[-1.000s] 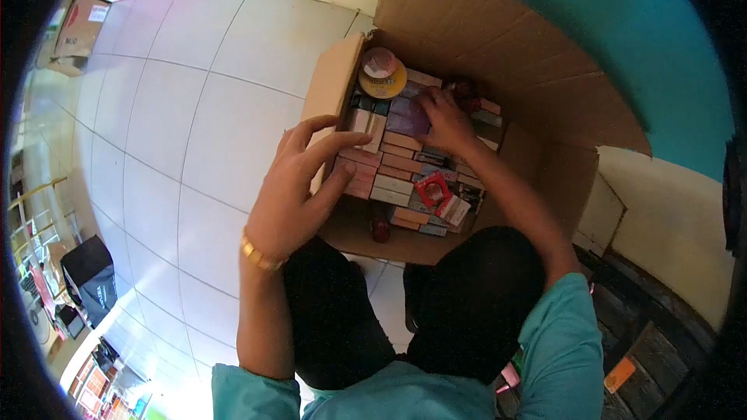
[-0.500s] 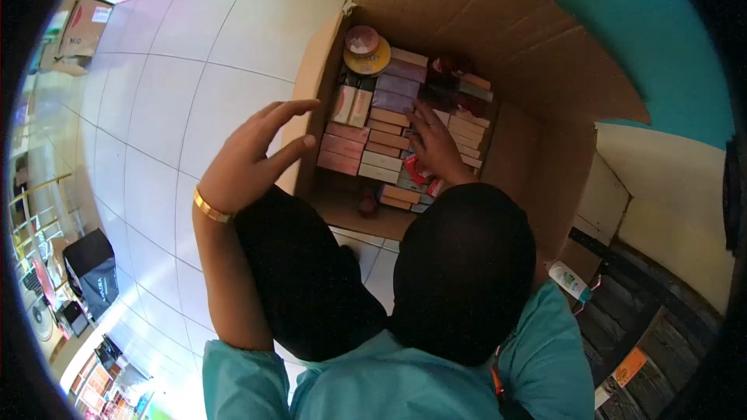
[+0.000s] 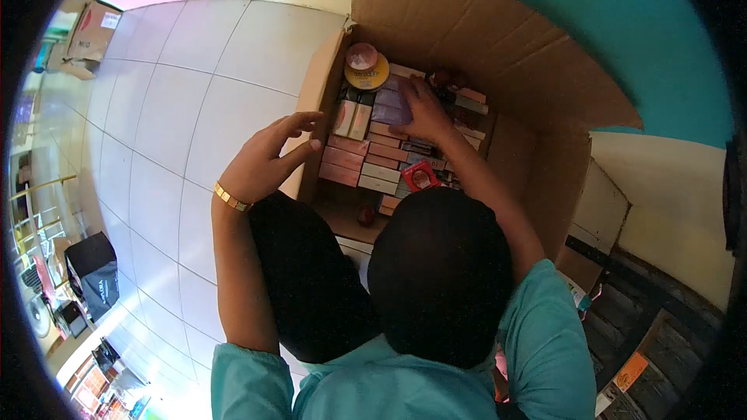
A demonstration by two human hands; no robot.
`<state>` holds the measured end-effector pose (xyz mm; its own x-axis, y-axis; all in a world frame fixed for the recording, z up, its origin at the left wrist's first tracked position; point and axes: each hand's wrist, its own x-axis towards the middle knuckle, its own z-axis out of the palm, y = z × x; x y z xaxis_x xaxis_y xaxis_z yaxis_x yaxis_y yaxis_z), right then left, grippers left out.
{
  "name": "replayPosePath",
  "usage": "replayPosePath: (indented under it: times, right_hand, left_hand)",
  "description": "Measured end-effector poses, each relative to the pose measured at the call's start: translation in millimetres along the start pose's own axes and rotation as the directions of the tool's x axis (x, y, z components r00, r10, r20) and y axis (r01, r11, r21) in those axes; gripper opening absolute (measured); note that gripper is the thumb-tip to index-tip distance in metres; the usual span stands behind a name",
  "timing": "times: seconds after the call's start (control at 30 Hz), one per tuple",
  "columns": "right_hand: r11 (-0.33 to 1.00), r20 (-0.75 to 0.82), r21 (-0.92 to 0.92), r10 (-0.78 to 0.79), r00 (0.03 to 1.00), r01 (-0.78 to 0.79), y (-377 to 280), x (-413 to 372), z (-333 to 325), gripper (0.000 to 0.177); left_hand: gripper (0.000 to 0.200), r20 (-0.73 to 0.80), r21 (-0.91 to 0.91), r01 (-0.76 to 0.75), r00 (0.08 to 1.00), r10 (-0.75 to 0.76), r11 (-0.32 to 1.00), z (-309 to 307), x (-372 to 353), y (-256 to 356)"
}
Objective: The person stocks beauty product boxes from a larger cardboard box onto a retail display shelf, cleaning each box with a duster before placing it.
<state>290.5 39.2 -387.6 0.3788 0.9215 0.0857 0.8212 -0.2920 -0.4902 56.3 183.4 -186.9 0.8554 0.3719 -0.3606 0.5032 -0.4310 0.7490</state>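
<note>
A large open cardboard box (image 3: 537, 140) stands before me, packed with rows of small cartons. My right hand (image 3: 428, 118) is inside it, fingers and thumb closed around the right side of a purple pack (image 3: 392, 109). My left hand (image 3: 272, 157) is open at the box's left wall, fingers curved and holding nothing. A round yellow-rimmed container (image 3: 372, 78) with a pink round jar (image 3: 362, 57) on it sits at the far left corner. Nearer me lie pink cartons (image 3: 342, 163), pale cartons (image 3: 379, 178) and a red square pack (image 3: 421, 176) with a round window.
A small dark red item (image 3: 366, 215) lies at the box's near side. White floor tiles (image 3: 194, 101) extend to the left, with another carton (image 3: 93, 35) farther off. A black bag (image 3: 93, 276) stands at left, and a dark slatted rack (image 3: 638, 319) at right.
My right hand has moved away from me and slightly left, from the middle cartons onto the purple packs. The red pack now shows fully. My left hand has shifted slightly down and right.
</note>
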Motion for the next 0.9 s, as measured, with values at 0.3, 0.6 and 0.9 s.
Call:
replayPosePath:
  times: [0.3, 0.6, 0.9]
  right_hand:
    - [0.931, 0.245, -0.283, 0.302, 0.921, -0.23, -16, 21, -20, 0.108]
    - [0.965, 0.144, 0.173, 0.173, 0.974, -0.197, 12, 16, -5, 0.085]
    - [0.796, -0.113, 0.552, 0.368, 0.923, -0.25, -38, -6, -74, 0.051]
  left_hand:
    - [0.036, 0.009, -0.065, -0.021, 1.0, 0.022, 0.998, 3, 6, -3]
    - [0.037, 0.003, -0.104, 0.025, 1.0, -0.025, 0.994, 8, 22, -20]
    - [0.036, -0.133, -0.196, -0.037, 0.991, 0.011, 0.98, 5, 23, -5]
